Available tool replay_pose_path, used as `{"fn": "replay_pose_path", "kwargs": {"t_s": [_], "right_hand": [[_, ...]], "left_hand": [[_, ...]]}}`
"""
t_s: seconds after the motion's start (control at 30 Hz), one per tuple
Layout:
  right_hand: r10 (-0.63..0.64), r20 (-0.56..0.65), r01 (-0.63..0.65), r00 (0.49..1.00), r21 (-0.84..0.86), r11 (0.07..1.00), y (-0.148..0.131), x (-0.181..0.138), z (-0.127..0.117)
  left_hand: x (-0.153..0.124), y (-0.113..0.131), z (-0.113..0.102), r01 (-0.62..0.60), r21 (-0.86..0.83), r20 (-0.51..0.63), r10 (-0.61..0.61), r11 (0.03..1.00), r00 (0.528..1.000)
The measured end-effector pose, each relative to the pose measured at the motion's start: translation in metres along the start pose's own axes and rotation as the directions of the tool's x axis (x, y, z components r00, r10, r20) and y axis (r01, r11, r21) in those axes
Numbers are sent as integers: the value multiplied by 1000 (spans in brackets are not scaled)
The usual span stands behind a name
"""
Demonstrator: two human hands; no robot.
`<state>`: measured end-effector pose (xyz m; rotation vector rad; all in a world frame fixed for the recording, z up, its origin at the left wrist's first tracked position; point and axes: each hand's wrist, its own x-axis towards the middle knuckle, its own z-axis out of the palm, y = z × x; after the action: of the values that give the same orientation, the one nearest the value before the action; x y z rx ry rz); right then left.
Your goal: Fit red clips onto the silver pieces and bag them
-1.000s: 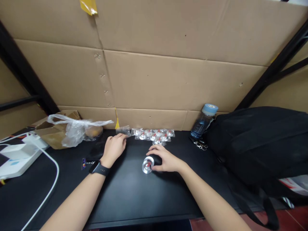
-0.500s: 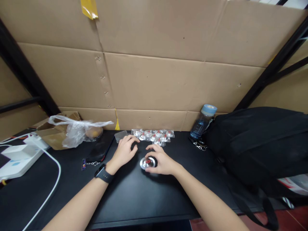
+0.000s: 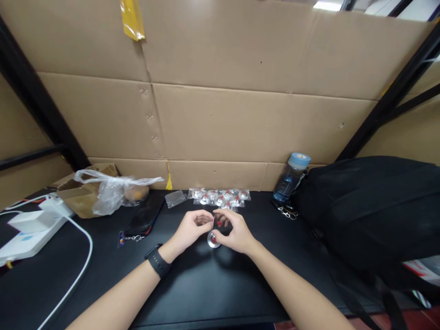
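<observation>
In the middle of the black table, my two hands meet around a shiny silver round piece with a red centre (image 3: 213, 240). My right hand (image 3: 237, 233) grips it between thumb and fingers, with a dark part showing red between them. My left hand (image 3: 193, 228), a black watch on its wrist, is curled, its thumb and fingertips pinched at the near side of that part. Just behind the hands lie several similar silver-and-red pieces in clear wrappers (image 3: 220, 198). An opened-out clear plastic sleeve (image 3: 175, 199) lies left of them.
A dark phone-like case (image 3: 145, 220) with a keyring, a tied plastic bag (image 3: 110, 195) and a white power strip (image 3: 36, 233) are at left. A blue-lidded bottle (image 3: 292, 178) and a black backpack (image 3: 367, 211) stand at right. A cardboard wall (image 3: 220, 123) closes the back.
My left hand has come down from beside the wrapped pieces to meet my right hand. The silver piece has tilted up from where it was held low over the table. The view has shifted slightly.
</observation>
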<state>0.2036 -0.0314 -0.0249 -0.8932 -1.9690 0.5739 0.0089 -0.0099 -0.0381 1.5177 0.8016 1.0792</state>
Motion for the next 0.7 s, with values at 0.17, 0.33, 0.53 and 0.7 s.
{"fn": "replay_pose_path", "kwargs": {"t_s": [0.17, 0.33, 0.53, 0.7], "right_hand": [[-49, 31, 51, 998, -54, 997, -8, -1, -1], [-54, 48, 58, 997, -83, 995, -14, 0, -2], [-23, 19, 26, 1000, -154, 988, -5, 1, -13], [153, -16, -144, 988, -450, 881, 8, 2, -57]], "left_hand": [[-1, 0, 3, -84, 49, 13, 83, 995, 996], [3, -5, 1, -79, 75, 31, 77, 994, 997], [10, -6, -14, -111, 251, -27, 122, 962, 992], [8, 5, -42, -107, 701, -17, 167, 705, 986]]}}
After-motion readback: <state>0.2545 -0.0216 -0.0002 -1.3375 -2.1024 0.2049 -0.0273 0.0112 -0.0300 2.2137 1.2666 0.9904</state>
